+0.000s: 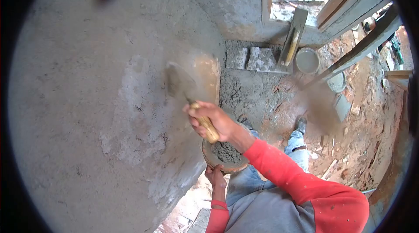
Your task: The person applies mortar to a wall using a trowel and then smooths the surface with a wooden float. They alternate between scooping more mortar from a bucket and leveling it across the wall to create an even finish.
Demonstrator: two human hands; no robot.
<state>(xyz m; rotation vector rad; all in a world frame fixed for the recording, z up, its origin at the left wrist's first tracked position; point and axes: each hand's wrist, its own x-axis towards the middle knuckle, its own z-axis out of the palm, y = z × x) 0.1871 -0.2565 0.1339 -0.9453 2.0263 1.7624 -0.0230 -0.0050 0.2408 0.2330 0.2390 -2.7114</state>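
Note:
My right hand (pixel 211 119), in a red sleeve, is wrapped round the wooden handle of a trowel (pixel 181 82). The trowel's blade is smeared by motion and lies over the grey plastered wall (pixel 135 97); whether it touches the wall I cannot tell. Lower down, my left hand (pixel 216 177) grips the rim of a round pan (pixel 208 154) close to my body. Wet grey mortar (pixel 227 152) fills part of the pan, beneath my right forearm.
A wooden float (pixel 293 38) leans by grey blocks (pixel 262 59) near the wall corner. Beside them stand a round bucket (pixel 307 60) and another bucket (pixel 337 82). A curved post (pixel 358 51) crosses the right side. Rubble covers the floor.

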